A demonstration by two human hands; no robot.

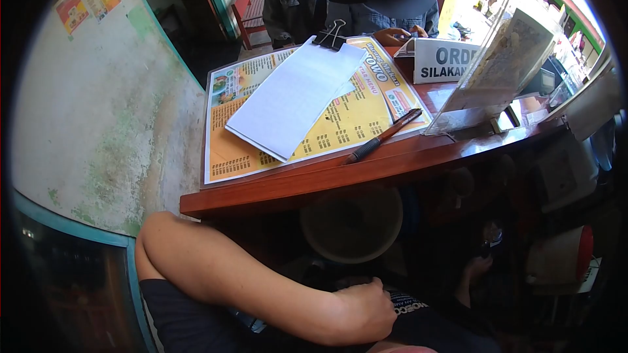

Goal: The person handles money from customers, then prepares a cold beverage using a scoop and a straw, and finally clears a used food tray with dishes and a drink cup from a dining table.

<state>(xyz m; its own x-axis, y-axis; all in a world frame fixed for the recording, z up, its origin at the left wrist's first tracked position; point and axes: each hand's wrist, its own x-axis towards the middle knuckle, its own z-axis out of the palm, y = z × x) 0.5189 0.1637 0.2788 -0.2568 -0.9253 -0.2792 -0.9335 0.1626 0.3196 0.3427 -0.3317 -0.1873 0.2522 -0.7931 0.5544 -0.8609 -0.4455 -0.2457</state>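
Nearest the camera, a bare left forearm stretches from eight o'clock to a left hand (366,310) just short of six o'clock, above dark clothing (190,317) with white lettering. Its fingers are curled inward; whether they grasp anything is hidden. The right hand cannot be made out.

Beyond the arm, a reddish-brown wooden bench (294,197) crosses the middle of the view. On it, a yellow and orange printed menu (255,146) lies flat. A stack of blank white paper (297,95) rests slantwise on the menu at twelve o'clock, partly covering it, with a black binder clip (330,38) gripping its far end. A dark pen with a reddish section (383,137) lies between two and three o'clock, slanting over the menu's near right corner.

Toward two o'clock, a white sign (428,65) with partly hidden capital letters stands beside a clear upright holder (487,68). Under the bench, at five o'clock, is a round, pale container (353,222) in shadow.

Two people (301,6) (386,10) are at the bench's far side, between twelve and one o'clock. At nine o'clock is a stained, pale wall (98,117); two posters (85,1) hang on it at ten.
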